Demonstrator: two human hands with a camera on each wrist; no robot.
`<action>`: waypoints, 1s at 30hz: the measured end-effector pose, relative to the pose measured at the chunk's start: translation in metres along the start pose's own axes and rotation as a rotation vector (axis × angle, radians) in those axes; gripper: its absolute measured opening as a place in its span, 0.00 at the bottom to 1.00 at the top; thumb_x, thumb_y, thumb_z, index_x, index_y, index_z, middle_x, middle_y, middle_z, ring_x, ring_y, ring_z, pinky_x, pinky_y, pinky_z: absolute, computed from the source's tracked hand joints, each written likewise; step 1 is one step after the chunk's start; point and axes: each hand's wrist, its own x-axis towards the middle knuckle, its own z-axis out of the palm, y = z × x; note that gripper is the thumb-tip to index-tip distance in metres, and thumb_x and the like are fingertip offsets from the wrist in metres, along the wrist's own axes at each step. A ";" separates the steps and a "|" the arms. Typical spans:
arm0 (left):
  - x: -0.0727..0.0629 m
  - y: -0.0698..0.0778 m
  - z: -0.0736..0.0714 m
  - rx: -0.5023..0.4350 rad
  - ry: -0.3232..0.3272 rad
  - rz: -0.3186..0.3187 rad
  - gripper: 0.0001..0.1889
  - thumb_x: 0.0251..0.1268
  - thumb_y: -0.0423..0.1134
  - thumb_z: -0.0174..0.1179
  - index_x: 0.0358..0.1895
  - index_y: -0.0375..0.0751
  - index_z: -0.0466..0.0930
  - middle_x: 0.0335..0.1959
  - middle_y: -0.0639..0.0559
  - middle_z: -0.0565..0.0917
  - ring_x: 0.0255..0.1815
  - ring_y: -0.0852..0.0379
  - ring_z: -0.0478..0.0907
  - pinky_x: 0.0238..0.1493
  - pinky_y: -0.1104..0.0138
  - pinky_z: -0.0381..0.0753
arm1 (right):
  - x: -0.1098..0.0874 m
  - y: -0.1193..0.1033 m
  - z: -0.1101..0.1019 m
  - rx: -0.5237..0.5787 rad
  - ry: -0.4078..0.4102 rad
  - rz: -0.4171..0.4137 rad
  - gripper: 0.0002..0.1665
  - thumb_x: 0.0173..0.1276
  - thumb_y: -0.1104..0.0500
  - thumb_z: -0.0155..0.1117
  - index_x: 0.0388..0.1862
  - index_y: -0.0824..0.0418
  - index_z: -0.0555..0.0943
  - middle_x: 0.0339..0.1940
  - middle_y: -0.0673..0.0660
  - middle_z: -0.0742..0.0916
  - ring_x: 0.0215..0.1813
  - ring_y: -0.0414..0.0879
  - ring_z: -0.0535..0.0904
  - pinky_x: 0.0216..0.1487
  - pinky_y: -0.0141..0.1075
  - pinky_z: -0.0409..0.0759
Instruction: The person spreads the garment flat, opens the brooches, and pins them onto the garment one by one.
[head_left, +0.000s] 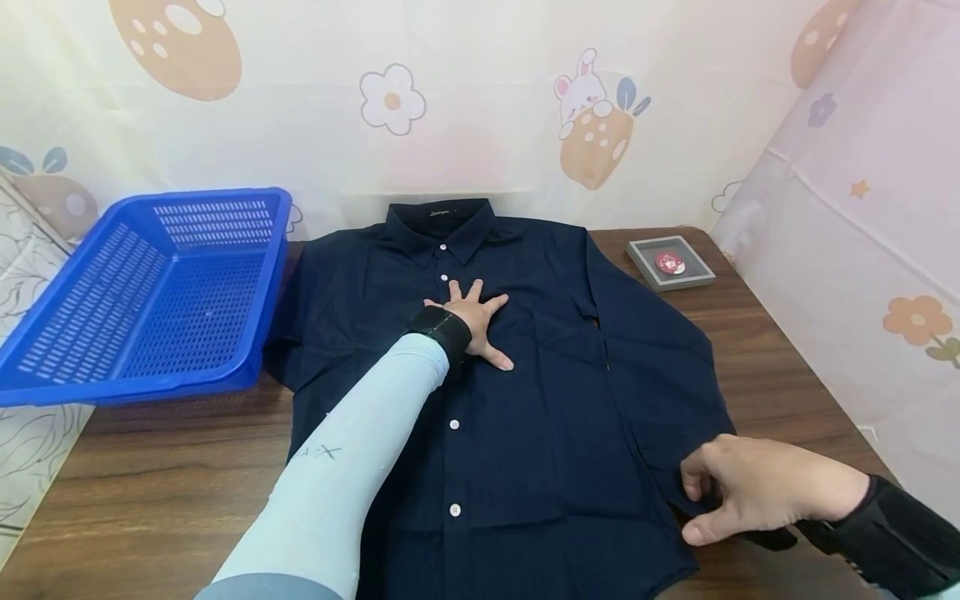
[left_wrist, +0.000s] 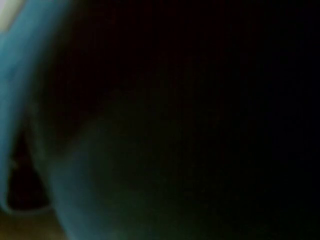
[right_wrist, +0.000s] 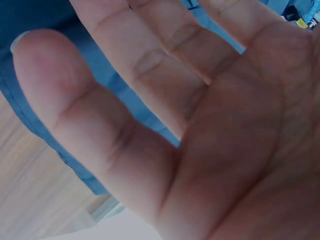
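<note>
A dark navy button-up shirt (head_left: 517,467) lies front up on the wooden table, its collar at the far side. My left hand (head_left: 471,321) rests on the upper chest by the button placket, fingers spread. The left wrist view is almost wholly dark. Beside the end of the sleeve on the right, my right hand (head_left: 757,483) has its fingers bent over the cloth and its thumb apart. In the right wrist view the palm and thumb (right_wrist: 55,75) show in front of blue cloth (right_wrist: 35,105), with no cloth pinched between thumb and fingers. The fingertips are out of that view.
A blue plastic basket (head_left: 251,333) stands at the left, touching or very near the shirt's sleeve. At the back right lies a small grey framed box (head_left: 678,281) with a red round piece in it. Patterned cloth walls (head_left: 480,158) border the wooden table (head_left: 180,467).
</note>
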 end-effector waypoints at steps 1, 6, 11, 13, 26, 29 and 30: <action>0.000 0.000 -0.001 0.000 -0.001 0.000 0.62 0.35 0.77 0.63 0.76 0.69 0.38 0.78 0.47 0.34 0.75 0.32 0.30 0.61 0.31 0.52 | 0.001 0.000 0.000 0.000 0.006 -0.018 0.15 0.57 0.39 0.70 0.28 0.45 0.78 0.21 0.38 0.77 0.22 0.31 0.71 0.19 0.29 0.69; -0.002 0.000 -0.002 0.006 0.007 0.005 0.62 0.35 0.77 0.63 0.77 0.68 0.39 0.78 0.46 0.35 0.75 0.32 0.31 0.61 0.30 0.52 | 0.003 0.003 0.003 -0.019 0.034 -0.042 0.13 0.58 0.42 0.70 0.27 0.45 0.77 0.23 0.38 0.77 0.25 0.31 0.71 0.21 0.30 0.70; -0.001 0.001 -0.001 0.011 0.006 0.005 0.62 0.34 0.77 0.63 0.77 0.68 0.40 0.78 0.46 0.36 0.75 0.32 0.31 0.60 0.29 0.52 | 0.004 0.008 0.005 -0.074 0.061 0.013 0.18 0.51 0.42 0.75 0.27 0.46 0.75 0.22 0.41 0.75 0.24 0.32 0.69 0.21 0.30 0.67; 0.000 0.001 -0.001 0.015 0.004 -0.001 0.63 0.34 0.78 0.63 0.77 0.69 0.39 0.78 0.46 0.36 0.75 0.32 0.31 0.60 0.29 0.52 | 0.005 0.010 0.006 -0.086 0.068 0.023 0.18 0.49 0.43 0.76 0.27 0.46 0.74 0.22 0.42 0.74 0.23 0.33 0.68 0.20 0.30 0.66; -0.002 0.000 0.000 0.000 0.024 0.008 0.62 0.33 0.77 0.64 0.76 0.69 0.42 0.78 0.46 0.36 0.75 0.31 0.32 0.60 0.30 0.53 | 0.026 -0.005 -0.017 -0.248 0.343 -0.090 0.08 0.62 0.58 0.69 0.34 0.48 0.77 0.24 0.36 0.76 0.25 0.29 0.70 0.25 0.29 0.71; -0.003 -0.002 0.000 -0.018 0.041 0.036 0.60 0.36 0.78 0.63 0.77 0.68 0.43 0.78 0.46 0.36 0.75 0.30 0.33 0.61 0.31 0.53 | 0.039 -0.016 -0.027 -0.289 0.421 -0.101 0.07 0.62 0.58 0.69 0.34 0.48 0.78 0.24 0.37 0.76 0.25 0.30 0.70 0.26 0.29 0.73; -0.005 -0.002 -0.001 -0.031 0.054 0.049 0.59 0.37 0.78 0.62 0.77 0.67 0.44 0.78 0.45 0.37 0.75 0.30 0.34 0.61 0.31 0.53 | 0.044 -0.020 -0.031 -0.299 0.437 -0.105 0.07 0.63 0.58 0.69 0.34 0.48 0.78 0.24 0.37 0.77 0.26 0.30 0.70 0.27 0.29 0.73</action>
